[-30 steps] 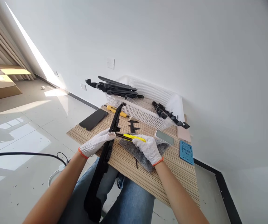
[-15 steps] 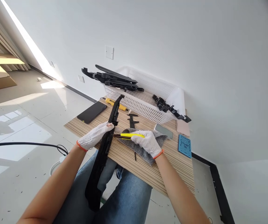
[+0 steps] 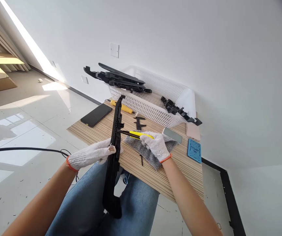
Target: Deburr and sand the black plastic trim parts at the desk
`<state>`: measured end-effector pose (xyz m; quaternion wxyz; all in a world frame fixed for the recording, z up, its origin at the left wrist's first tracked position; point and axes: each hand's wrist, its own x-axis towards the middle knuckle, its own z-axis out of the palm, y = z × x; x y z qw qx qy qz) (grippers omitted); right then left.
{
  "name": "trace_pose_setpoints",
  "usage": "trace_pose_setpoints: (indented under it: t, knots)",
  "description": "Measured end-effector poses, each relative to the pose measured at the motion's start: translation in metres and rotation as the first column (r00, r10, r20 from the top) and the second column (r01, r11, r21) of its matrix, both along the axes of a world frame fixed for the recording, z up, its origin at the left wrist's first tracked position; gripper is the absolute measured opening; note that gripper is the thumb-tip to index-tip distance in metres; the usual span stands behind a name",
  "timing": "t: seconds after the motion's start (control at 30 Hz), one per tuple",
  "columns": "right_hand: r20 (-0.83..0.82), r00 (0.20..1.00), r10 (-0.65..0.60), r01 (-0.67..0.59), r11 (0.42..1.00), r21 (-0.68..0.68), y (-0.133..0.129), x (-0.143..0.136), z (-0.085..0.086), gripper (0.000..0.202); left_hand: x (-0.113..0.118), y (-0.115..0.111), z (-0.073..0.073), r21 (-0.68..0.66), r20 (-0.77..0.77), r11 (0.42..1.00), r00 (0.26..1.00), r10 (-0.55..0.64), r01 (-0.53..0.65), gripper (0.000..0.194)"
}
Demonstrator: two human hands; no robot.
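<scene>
My left hand [image 3: 94, 153], in a white knit glove with an orange cuff, grips a long black plastic trim piece [image 3: 111, 177] by its middle. The piece stands slanted, its lower end over my legs and its narrow upper end above the table. In my gloved right hand [image 3: 155, 145] is a pair of tweezers [image 3: 134, 133] with yellow ribbed grips and dark prongs. Their tips meet the trim piece near its clips, above my left hand. A grey cloth [image 3: 146, 155] lies beneath my right hand.
A white plastic basket [image 3: 141, 105] holding several black plastic parts [image 3: 123, 80] stands at the back of the wooden table [image 3: 180, 170]. Around lie a black phone [image 3: 96, 114], a yellow-handled tool [image 3: 125, 108], a black caliper [image 3: 138, 124], a grey phone [image 3: 172, 135] and a blue block [image 3: 194, 150].
My left hand has slid lower along the trim piece and to the left. The piece's lower end has swung right. The tweezers have shifted slightly up, to the clips.
</scene>
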<state>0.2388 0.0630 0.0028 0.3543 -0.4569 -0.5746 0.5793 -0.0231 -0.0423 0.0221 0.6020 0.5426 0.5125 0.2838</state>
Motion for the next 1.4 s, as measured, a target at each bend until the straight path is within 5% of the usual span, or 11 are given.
trace_pose_setpoints:
  t: [0.2,0.3,0.4,0.47,0.53,0.77,0.93,1.07,1.17,1.3,1.4]
  knots:
    - [0.018,0.999,0.031,-0.031,0.999,0.007,0.0,0.001,-0.007,0.053,0.009,-0.005,-0.003,-0.075,-0.019,0.986,0.989,0.146,-0.147,0.054]
    - [0.077,0.997,0.0,-0.012,0.989,0.147,-0.002,0.005,-0.01,0.056,0.018,-0.006,0.001,-0.109,-0.003,0.968,0.974,0.227,-0.226,0.065]
    - [0.224,0.948,-0.227,0.088,0.861,0.501,-0.004,0.014,-0.004,0.055,0.025,-0.007,0.003,-0.111,0.01,0.952,0.957,0.289,-0.287,0.07]
    - [0.347,0.835,-0.426,0.088,0.727,0.681,-0.007,0.025,0.006,0.054,0.027,-0.006,0.0,-0.088,-0.002,0.95,0.954,0.301,-0.3,0.07]
    - [0.473,0.69,-0.548,0.025,0.672,0.74,-0.013,0.038,0.017,0.051,0.027,-0.005,-0.003,-0.077,-0.015,0.952,0.955,0.297,-0.297,0.07]
    - [0.717,0.435,-0.545,-0.053,0.779,0.625,-0.059,0.077,0.009,0.04,0.023,-0.003,-0.011,-0.057,-0.032,0.963,0.965,0.261,-0.262,0.065]
    - [0.821,0.206,-0.533,0.032,0.842,0.538,-0.089,0.066,-0.005,0.039,0.021,-0.003,-0.013,-0.04,-0.048,0.974,0.974,0.223,-0.225,0.06]
    - [0.731,0.295,-0.615,0.066,0.776,0.627,-0.096,0.031,0.006,0.032,0.021,-0.003,-0.009,-0.005,-0.048,0.98,0.979,0.198,-0.199,0.06]
    - [0.727,0.365,-0.582,0.043,0.791,0.611,-0.079,0.014,0.025,0.03,0.022,-0.005,-0.007,0.031,-0.057,0.979,0.978,0.202,-0.201,0.058]
    - [0.886,0.155,-0.437,0.082,0.9,0.429,-0.026,0.031,0.051,0.043,0.023,-0.007,-0.008,0.07,-0.086,0.979,0.976,0.198,-0.193,0.054]
    - [0.907,0.123,-0.403,0.08,0.915,0.395,0.011,0.052,0.059,0.038,0.023,-0.007,-0.011,0.085,-0.093,0.978,0.975,0.2,-0.192,0.052]
